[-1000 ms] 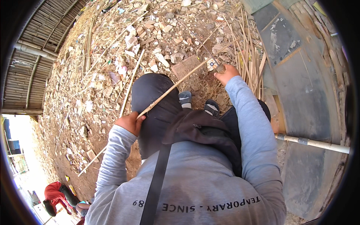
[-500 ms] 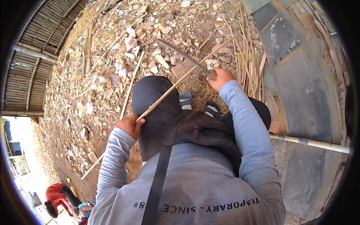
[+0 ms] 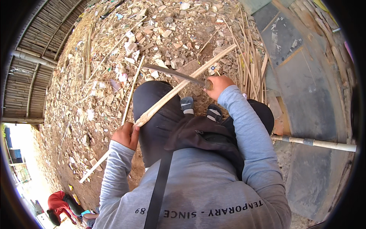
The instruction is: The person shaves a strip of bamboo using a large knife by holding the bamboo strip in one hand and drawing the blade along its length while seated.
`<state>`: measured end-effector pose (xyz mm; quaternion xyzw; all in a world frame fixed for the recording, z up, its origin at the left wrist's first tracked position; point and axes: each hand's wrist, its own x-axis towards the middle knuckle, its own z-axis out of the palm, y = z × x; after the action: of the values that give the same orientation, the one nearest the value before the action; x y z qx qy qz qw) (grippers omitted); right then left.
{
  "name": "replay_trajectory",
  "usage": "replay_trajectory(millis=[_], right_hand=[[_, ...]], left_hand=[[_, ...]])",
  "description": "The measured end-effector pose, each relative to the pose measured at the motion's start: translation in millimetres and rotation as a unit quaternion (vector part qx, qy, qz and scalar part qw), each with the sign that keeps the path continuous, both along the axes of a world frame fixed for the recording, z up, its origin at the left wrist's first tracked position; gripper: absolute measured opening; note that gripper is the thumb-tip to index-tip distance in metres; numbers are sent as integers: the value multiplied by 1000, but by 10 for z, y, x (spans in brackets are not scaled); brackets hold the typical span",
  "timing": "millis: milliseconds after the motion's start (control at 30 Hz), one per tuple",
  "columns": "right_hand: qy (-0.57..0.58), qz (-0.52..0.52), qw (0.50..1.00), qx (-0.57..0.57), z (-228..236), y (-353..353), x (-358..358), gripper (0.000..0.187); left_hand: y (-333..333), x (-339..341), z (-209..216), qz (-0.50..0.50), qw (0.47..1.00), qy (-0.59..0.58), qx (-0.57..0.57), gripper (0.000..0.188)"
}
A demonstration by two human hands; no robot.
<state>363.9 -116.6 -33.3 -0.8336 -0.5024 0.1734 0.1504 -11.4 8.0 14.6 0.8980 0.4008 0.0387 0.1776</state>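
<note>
My left hand [image 3: 127, 135] is closed round a long pale bamboo strip [image 3: 160, 107], with the thumb pressed along it. The strip slants across my left thigh, its near end low at the left and its far end up at the right, broad pale face showing. In my closed right hand [image 3: 221, 86] is the short handle of a machete [image 3: 164, 70], a long, slightly curved dark blade pointing left. That blade crosses the strip beyond my knees; whether its edge bites into the strip I cannot tell.
Rubble and straw cover the ground [image 3: 103, 87]. Split bamboo strips [image 3: 251, 65] lie in a pile at the right, beside grey sheets [image 3: 305, 95] and a pale pole [image 3: 324, 144]. A bamboo-slat wall [image 3: 34, 72] stands left. A person in red [image 3: 61, 206] bends over at lower left.
The strip has turned so its broad face shows. The machete has shifted down and left, its blade now lying flatter across the strip. My left hand has moved slightly left and nearer.
</note>
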Motion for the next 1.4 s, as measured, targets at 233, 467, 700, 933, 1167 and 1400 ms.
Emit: replay_trajectory(millis=[233, 467, 700, 933, 1167, 1400], right_hand=[[-12, -48, 998, 25, -34, 15, 8, 36], [28, -114, 991, 64, -64, 9, 180, 27], [11, -26, 998, 56, 16, -25, -58, 26], [41, -52, 997, 36, -78, 31, 96, 37], [82, 30, 996, 15, -96, 30, 30, 39], [128, -91, 986, 56, -279, 55, 178, 51]], left_hand=[[41, -9, -163, 1, 999, 34, 23, 45], [115, 30, -187, -25, 999, 10, -21, 46], [202, -91, 30, -11, 984, 53, -168, 39], [280, -202, -8, 42, 923, -8, -383, 48], [347, -263, -121, 79, 891, -15, -447, 52], [358, -283, -132, 77, 865, -50, -494, 49]])
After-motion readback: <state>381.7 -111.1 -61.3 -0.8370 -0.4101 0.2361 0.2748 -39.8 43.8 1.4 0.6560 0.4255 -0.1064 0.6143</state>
